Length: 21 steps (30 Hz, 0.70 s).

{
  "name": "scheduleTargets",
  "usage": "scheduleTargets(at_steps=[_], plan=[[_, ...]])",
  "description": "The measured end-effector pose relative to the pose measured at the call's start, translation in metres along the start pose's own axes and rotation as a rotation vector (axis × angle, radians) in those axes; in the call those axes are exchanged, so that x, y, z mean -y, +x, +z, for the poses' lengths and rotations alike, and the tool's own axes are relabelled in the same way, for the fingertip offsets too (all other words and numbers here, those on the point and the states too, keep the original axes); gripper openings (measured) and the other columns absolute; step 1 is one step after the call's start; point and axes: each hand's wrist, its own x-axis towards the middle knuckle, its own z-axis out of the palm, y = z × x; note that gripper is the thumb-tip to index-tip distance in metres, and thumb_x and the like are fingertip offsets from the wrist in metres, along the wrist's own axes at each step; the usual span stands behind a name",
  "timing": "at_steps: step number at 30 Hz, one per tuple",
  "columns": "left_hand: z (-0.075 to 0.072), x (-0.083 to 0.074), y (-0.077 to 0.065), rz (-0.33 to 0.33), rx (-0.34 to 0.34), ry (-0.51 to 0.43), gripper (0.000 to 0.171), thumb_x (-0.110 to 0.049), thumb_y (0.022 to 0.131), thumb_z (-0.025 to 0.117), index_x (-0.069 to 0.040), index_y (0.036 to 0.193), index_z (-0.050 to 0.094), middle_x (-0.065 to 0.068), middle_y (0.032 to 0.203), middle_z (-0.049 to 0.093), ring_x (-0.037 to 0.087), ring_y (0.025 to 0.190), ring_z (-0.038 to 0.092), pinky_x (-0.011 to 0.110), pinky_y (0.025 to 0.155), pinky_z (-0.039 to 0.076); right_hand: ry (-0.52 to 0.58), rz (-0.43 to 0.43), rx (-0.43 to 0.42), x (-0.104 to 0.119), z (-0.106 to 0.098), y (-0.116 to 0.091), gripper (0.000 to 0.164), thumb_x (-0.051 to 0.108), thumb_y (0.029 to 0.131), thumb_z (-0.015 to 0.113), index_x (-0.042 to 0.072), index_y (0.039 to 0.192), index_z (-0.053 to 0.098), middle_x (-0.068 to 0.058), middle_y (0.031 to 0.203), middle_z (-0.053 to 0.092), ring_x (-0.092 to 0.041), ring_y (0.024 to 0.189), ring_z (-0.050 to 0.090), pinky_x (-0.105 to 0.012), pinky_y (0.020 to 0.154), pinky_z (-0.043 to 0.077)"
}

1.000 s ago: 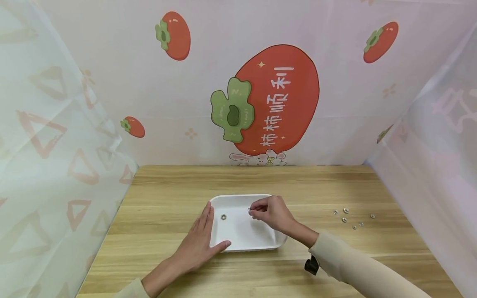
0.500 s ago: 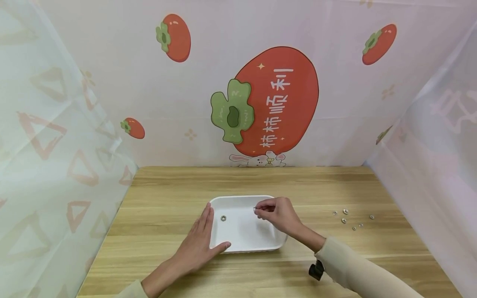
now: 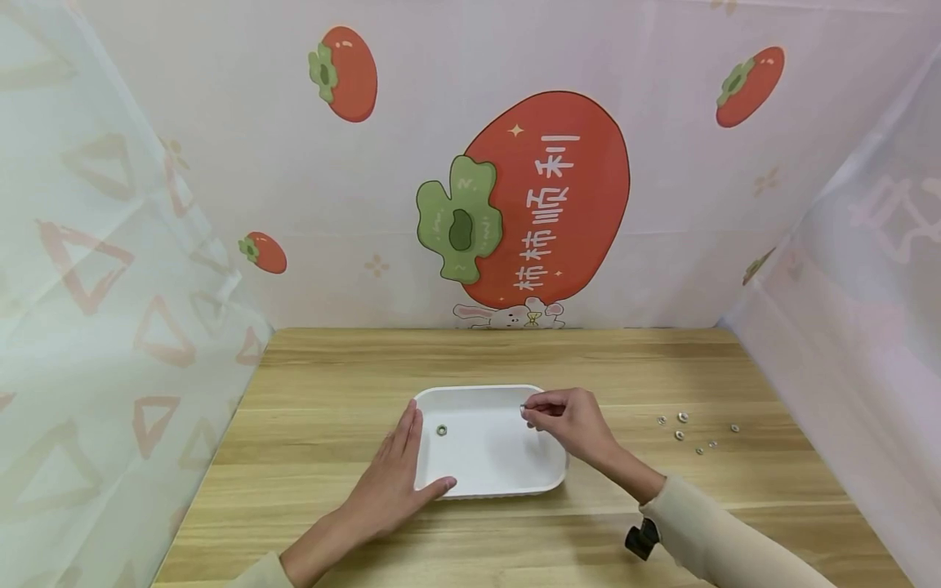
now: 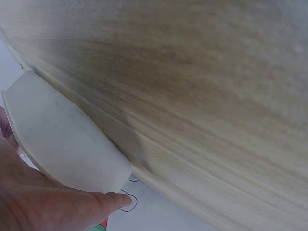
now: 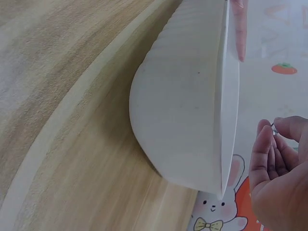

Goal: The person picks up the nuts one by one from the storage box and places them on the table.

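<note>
A white rectangular tray [image 3: 485, 465] sits on the wooden table in the head view. My left hand [image 3: 385, 482] rests against its left side, fingers straight along the edge and thumb spread over the front rim. Inside the tray, towards its left, lies a hex nut [image 3: 442, 430]. Over the tray's right back part, my right hand [image 3: 577, 420] pinches a small silver metal nut [image 5: 274, 129] between thumb and fingertips. Much of that piece is hidden by the fingers. In the right wrist view, this hand is above the tray rim.
Several small metal nuts [image 3: 680, 435] lie scattered on the wooden table [image 3: 331, 384] to the right of the tray. A patterned cloth [image 3: 367, 196] hangs behind the table and along both sides. A black device [image 3: 642, 539] is strapped at the right wrist.
My right hand has moved to the right over the tray, still pinching the small nut. The left hand has stayed in place, and the hex nut in the tray has not moved.
</note>
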Motion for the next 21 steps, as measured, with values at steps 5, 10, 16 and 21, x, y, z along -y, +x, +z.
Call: scheduleTargets(at_steps=[5,10,16,21], plan=[[0.0,0.0,0.0,0.002,-0.006,-0.002,0.114,-0.067,0.097,0.064,0.007,0.166,0.013,0.016,0.178,-0.002,0.039,0.162,0.017,0.058,0.129,0.023,0.001,0.024,-0.029,-0.003,-0.009,-0.005,0.009,0.009,0.095,0.08,0.002,0.101,0.082,-0.01,0.089,0.08,-0.039,0.083,0.075,-0.031,0.066,0.063],[-0.001,0.0,0.0,-0.005,0.001,-0.006,0.114,-0.067,0.097,0.064,0.006,0.167,0.012,0.015,0.178,-0.003,0.039,0.162,0.016,0.058,0.129,0.023,0.031,0.033,-0.049,-0.008,-0.018,-0.01,0.011,0.005,0.095,0.079,-0.001,0.103,0.081,-0.018,0.095,0.08,-0.035,0.084,0.077,-0.043,0.074,0.066],[0.0,0.0,0.0,0.003,-0.003,-0.007,0.114,-0.068,0.097,0.064,0.006,0.167,0.012,0.017,0.178,-0.002,0.039,0.162,0.016,0.059,0.129,0.024,0.021,0.036,-0.079,-0.016,-0.029,-0.015,0.011,0.005,0.095,0.079,-0.002,0.104,0.081,-0.013,0.094,0.08,-0.024,0.081,0.078,-0.042,0.074,0.066],[0.0,0.0,0.0,0.008,-0.004,-0.007,0.114,-0.068,0.097,0.063,0.006,0.167,0.013,0.017,0.178,-0.002,0.039,0.162,0.016,0.059,0.129,0.023,0.015,0.034,-0.114,-0.022,-0.036,-0.021,0.011,0.003,0.094,0.079,-0.003,0.103,0.081,-0.012,0.091,0.08,-0.03,0.079,0.078,-0.042,0.07,0.066]])
